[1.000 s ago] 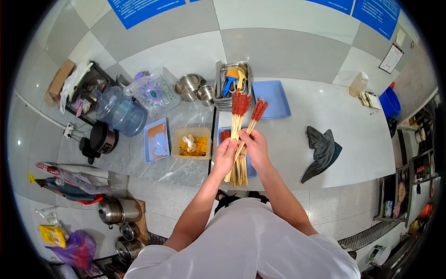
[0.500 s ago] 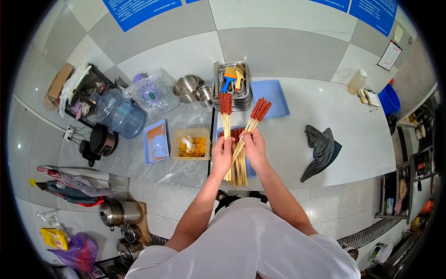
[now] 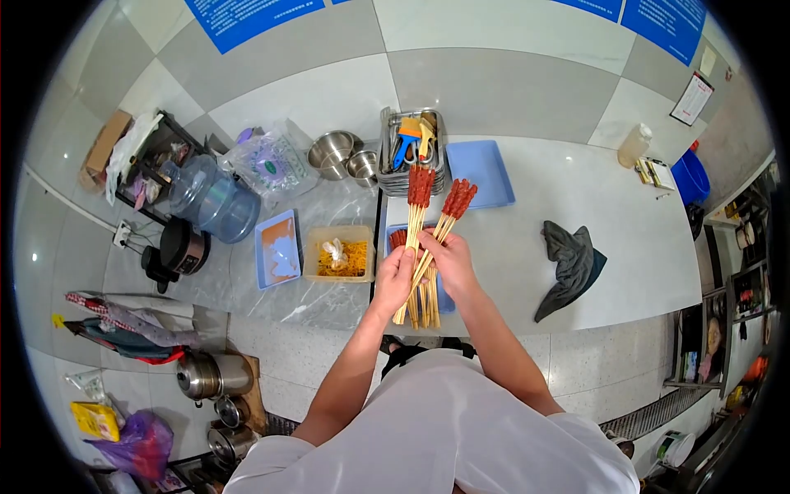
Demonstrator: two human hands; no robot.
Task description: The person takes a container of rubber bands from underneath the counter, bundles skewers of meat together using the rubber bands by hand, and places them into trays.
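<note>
A bundle of red meat skewers (image 3: 420, 188) stands nearly upright in my left hand (image 3: 395, 277), whose fingers are wrapped round the pale sticks. My right hand (image 3: 452, 262) is closed on a second bunch of skewers (image 3: 457, 200), which leans to the right. The sticks of both bunches meet between my hands. Beneath them, more skewers (image 3: 398, 239) lie in a blue tray (image 3: 446, 303), mostly hidden by my hands. Behind the bundles is a stack of metal trays (image 3: 387, 183) holding brushes (image 3: 409, 132). An empty blue tray (image 3: 491, 183) is beside the stack.
A dark cloth (image 3: 566, 267) lies on the right of the counter. To the left are a tub of yellow shreds (image 3: 354, 258), a small blue tray (image 3: 267, 272), metal bowls (image 3: 331, 156) and a large water bottle (image 3: 224, 207). A plastic bottle (image 3: 634, 146) stands at the back right.
The left-hand bundle has tilted and shifted right, closer to the right-hand bunch. My hands have come nearer together than half a second ago, and both still hold skewers.
</note>
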